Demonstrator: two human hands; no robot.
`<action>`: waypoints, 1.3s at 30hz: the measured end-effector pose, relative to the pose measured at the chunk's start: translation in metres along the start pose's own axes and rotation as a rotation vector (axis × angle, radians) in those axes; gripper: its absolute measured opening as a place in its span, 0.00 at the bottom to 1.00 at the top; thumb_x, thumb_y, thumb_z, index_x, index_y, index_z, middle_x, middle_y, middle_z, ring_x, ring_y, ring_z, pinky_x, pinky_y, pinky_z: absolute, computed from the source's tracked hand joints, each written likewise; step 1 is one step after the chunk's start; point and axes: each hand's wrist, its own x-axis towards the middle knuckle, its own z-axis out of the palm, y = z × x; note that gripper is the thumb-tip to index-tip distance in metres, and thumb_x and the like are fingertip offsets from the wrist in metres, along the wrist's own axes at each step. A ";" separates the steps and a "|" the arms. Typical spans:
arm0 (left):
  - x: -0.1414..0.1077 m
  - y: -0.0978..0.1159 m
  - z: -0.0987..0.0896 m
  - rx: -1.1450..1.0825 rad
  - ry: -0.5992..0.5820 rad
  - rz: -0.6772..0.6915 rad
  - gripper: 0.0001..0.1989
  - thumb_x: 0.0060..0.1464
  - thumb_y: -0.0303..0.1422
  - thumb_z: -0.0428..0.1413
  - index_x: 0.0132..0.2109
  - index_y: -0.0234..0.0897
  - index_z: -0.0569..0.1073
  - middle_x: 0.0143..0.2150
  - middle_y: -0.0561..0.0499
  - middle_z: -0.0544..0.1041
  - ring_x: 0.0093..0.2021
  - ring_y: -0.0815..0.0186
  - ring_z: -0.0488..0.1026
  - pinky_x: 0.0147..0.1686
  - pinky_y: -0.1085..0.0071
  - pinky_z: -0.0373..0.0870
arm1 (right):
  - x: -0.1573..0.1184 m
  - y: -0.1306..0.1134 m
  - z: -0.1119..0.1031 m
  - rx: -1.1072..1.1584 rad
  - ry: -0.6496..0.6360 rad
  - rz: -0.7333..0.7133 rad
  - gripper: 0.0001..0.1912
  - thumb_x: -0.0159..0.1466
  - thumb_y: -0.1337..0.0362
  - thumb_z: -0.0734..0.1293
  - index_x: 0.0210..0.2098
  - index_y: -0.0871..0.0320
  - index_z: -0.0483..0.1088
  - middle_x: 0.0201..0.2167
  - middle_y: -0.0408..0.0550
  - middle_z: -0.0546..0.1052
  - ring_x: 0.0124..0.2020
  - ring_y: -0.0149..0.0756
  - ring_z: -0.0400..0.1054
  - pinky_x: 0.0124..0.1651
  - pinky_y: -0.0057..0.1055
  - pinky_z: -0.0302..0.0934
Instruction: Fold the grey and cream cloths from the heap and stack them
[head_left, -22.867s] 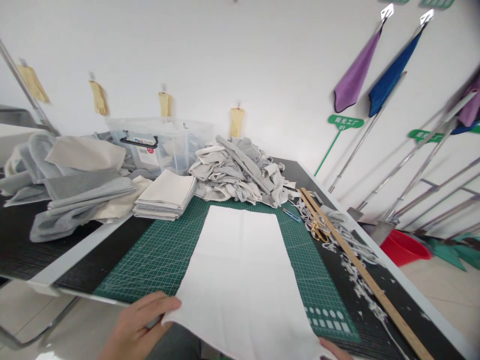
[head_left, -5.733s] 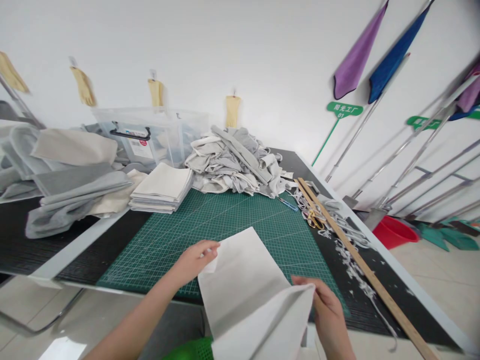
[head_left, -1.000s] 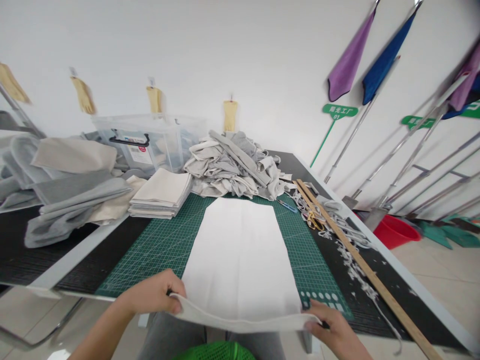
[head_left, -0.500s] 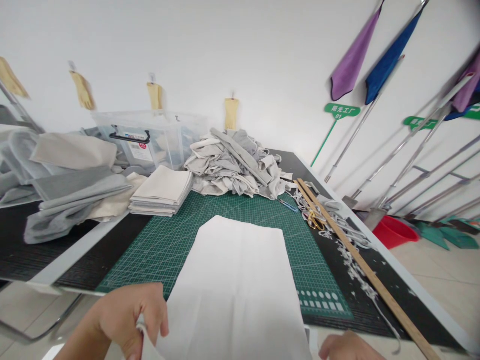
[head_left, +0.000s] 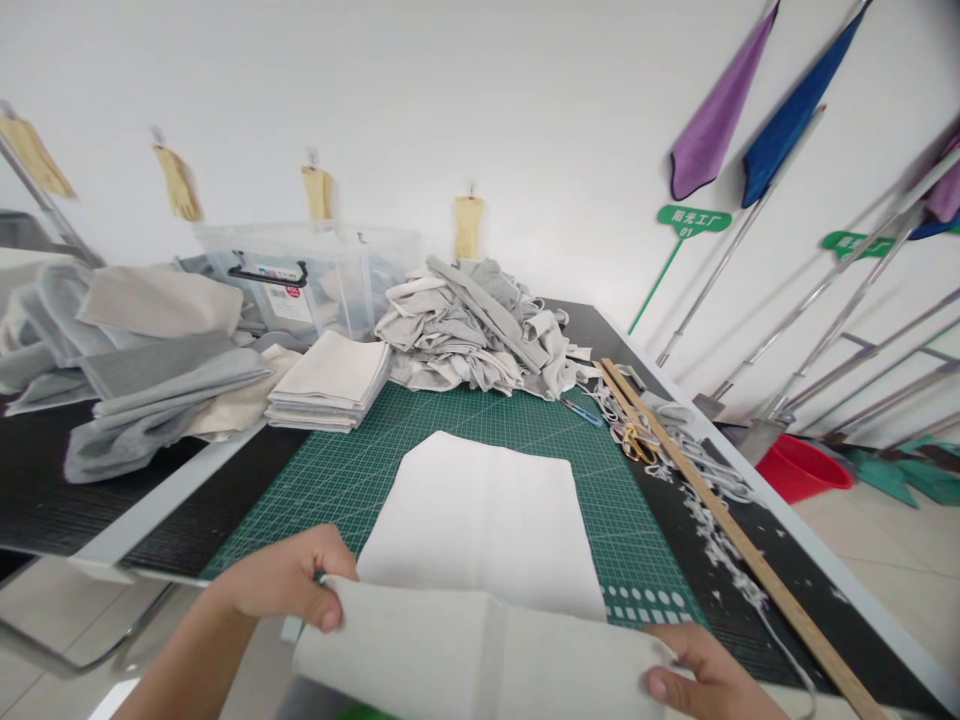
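A white cloth (head_left: 480, 520) lies on the green cutting mat (head_left: 337, 480), its far edge flat and its near part raised toward me. My left hand (head_left: 300, 580) pinches the left corner of the raised cloth edge between thumb and fingers. At the lower right, my right hand (head_left: 697, 670) grips the opposite corner. Between the two hands the greyish near part of the cloth stretches across, with a faint crease down its middle. It hides the mat's near edge.
Folded cloths (head_left: 326, 385) are stacked at the mat's back left, beside loose grey cloths (head_left: 172, 370). Behind stand a clear bin (head_left: 300, 290) and a cloth heap (head_left: 480, 330). A wooden ruler (head_left: 720, 520), gold scissors (head_left: 636, 442) and scraps lie right.
Both hands have risen into fuller view, lifting the near edge of the cloth, which is now stretched between them. The view has shifted slightly.
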 end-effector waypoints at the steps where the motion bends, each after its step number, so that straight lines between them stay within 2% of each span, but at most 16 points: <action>1: 0.002 0.001 -0.001 -0.036 0.020 -0.013 0.15 0.39 0.40 0.55 0.22 0.29 0.71 0.17 0.53 0.64 0.19 0.74 0.59 0.19 0.79 0.57 | 0.002 -0.005 -0.002 0.002 -0.041 -0.012 0.21 0.46 0.47 0.62 0.20 0.59 0.70 0.21 0.48 0.71 0.27 0.39 0.65 0.31 0.30 0.60; 5: 0.010 0.004 -0.006 -0.175 0.260 -0.014 0.10 0.40 0.34 0.55 0.24 0.29 0.69 0.19 0.55 0.66 0.20 0.75 0.60 0.19 0.80 0.55 | 0.014 -0.019 -0.014 0.044 -0.176 -0.093 0.18 0.52 0.52 0.60 0.22 0.61 0.69 0.20 0.46 0.70 0.26 0.36 0.64 0.30 0.29 0.59; 11: 0.026 0.010 -0.017 -0.250 0.418 0.003 0.10 0.40 0.34 0.56 0.25 0.29 0.68 0.20 0.54 0.69 0.20 0.74 0.63 0.19 0.79 0.57 | 0.035 -0.022 -0.026 0.100 -0.121 -0.149 0.14 0.53 0.56 0.61 0.25 0.61 0.70 0.24 0.47 0.71 0.28 0.37 0.64 0.31 0.31 0.58; 20: 0.070 0.006 -0.054 -0.193 0.509 0.015 0.13 0.38 0.37 0.57 0.25 0.30 0.65 0.21 0.54 0.69 0.21 0.73 0.64 0.22 0.78 0.59 | 0.088 -0.029 -0.035 0.227 -0.002 -0.189 0.15 0.50 0.57 0.64 0.31 0.62 0.71 0.26 0.46 0.73 0.29 0.36 0.65 0.34 0.31 0.58; 25: 0.099 -0.010 -0.070 -0.195 0.543 -0.035 0.16 0.33 0.40 0.58 0.25 0.30 0.66 0.22 0.52 0.71 0.22 0.71 0.65 0.23 0.74 0.61 | 0.124 -0.026 -0.034 0.233 -0.036 -0.165 0.18 0.48 0.54 0.65 0.32 0.62 0.70 0.26 0.46 0.74 0.30 0.36 0.66 0.36 0.32 0.58; 32: 0.129 -0.039 -0.085 -0.084 0.626 -0.182 0.19 0.29 0.42 0.59 0.25 0.29 0.67 0.19 0.53 0.69 0.20 0.71 0.64 0.20 0.76 0.58 | 0.166 -0.010 -0.024 0.192 0.000 -0.049 0.22 0.46 0.50 0.63 0.31 0.63 0.70 0.22 0.46 0.73 0.25 0.33 0.65 0.29 0.30 0.58; 39: 0.146 -0.066 -0.091 0.112 0.637 -0.328 0.15 0.32 0.40 0.55 0.22 0.31 0.65 0.12 0.58 0.61 0.14 0.74 0.59 0.16 0.77 0.53 | 0.191 0.013 -0.011 0.026 0.074 0.089 0.13 0.49 0.56 0.60 0.24 0.61 0.66 0.11 0.37 0.64 0.14 0.25 0.57 0.18 0.23 0.48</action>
